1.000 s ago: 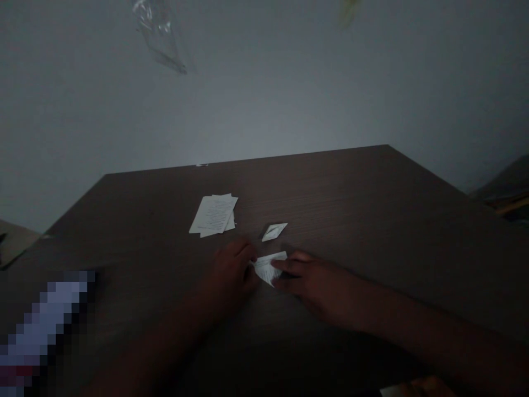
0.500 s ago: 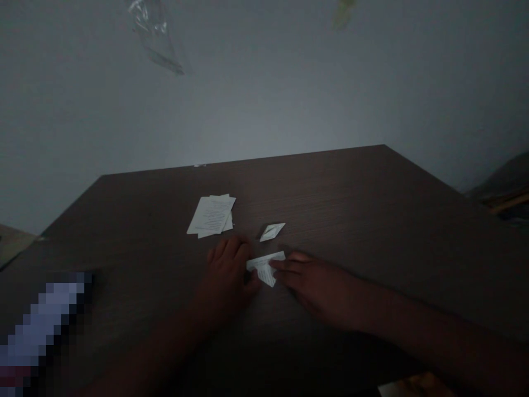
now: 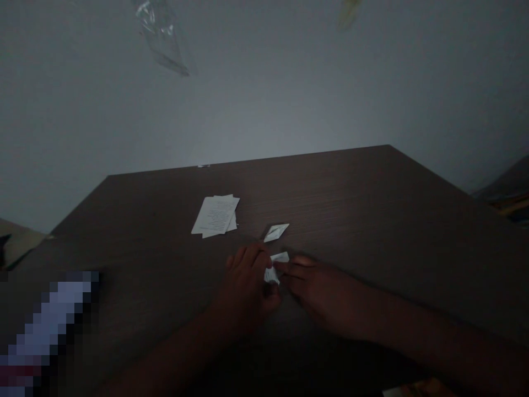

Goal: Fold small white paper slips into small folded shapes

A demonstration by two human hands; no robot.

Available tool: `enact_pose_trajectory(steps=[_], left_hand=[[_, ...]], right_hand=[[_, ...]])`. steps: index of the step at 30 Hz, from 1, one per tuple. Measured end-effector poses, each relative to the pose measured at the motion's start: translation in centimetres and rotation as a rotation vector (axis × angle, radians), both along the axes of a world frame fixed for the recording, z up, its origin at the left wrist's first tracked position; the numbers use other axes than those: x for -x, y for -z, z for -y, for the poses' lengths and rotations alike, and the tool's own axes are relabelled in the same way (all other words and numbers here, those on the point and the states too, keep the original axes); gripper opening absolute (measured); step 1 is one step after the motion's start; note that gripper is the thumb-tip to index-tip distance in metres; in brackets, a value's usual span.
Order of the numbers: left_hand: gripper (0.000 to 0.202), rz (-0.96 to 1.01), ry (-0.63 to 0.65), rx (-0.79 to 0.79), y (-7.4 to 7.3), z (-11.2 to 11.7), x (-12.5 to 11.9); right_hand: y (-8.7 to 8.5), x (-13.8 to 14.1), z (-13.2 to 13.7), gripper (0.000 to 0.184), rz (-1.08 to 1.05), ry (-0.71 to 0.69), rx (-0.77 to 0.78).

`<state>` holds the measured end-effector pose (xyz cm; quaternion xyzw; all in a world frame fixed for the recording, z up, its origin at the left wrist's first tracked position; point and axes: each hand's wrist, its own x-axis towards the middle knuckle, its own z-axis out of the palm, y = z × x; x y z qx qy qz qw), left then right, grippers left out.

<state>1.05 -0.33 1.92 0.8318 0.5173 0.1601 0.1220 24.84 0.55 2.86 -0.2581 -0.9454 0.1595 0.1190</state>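
Folded paper [image 3: 271, 274], white, printed, one piece: lies on the worktop [image 3: 339, 204] just below centre of the frame, its left part covered by the left hand [image 3: 248, 289] and its right edge by fingers; full outline hidden. Left hand: fingers curled over the paper, thumb near its lower tip; whether it pinches cannot be told. Right hand [image 3: 322, 292]: fingers extended, laid on the paper's right side, thumb out of sight. Diamond-shaped paper [image 3: 276, 232]: just above. Paper sheets [image 3: 215, 215]: overlapping, left of centre, print illegible. Pixelated object [image 3: 49, 325]: lower left, cut off, unidentifiable. Worktop: dark brown, faintly grained, lower part lost in shadow. Wall [image 3: 289, 82]: plain grey, dimly lit. Clear plastic [image 3: 165, 41]: upper left, cropped. Yellowish patch [image 3: 349, 14]: top edge, cropped, indistinct. Dark items [image 3: 512, 201]: right edge, unclear.
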Motion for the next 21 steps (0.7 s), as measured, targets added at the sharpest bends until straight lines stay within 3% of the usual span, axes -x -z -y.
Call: enact_pose_trajectory(steps=[4, 11, 21], left_hand=[[0.037, 0.002, -0.033, 0.018, 0.2, -0.6, 0.7], [0.024, 0.005, -0.073, -0.017, 0.3, -2.3, 3.9], [0.033, 0.002, -0.015, -0.030, 0.5, 0.0, 0.5]], right_hand=[[0.0, -0.1, -0.1, 0.044, 0.028, -0.009, -0.014], [0.3, -0.1, -0.2, 0.043, 0.067, -0.040, -0.036], [0.4, 0.0, -0.2, 0.038, 0.010, -0.035, -0.015]])
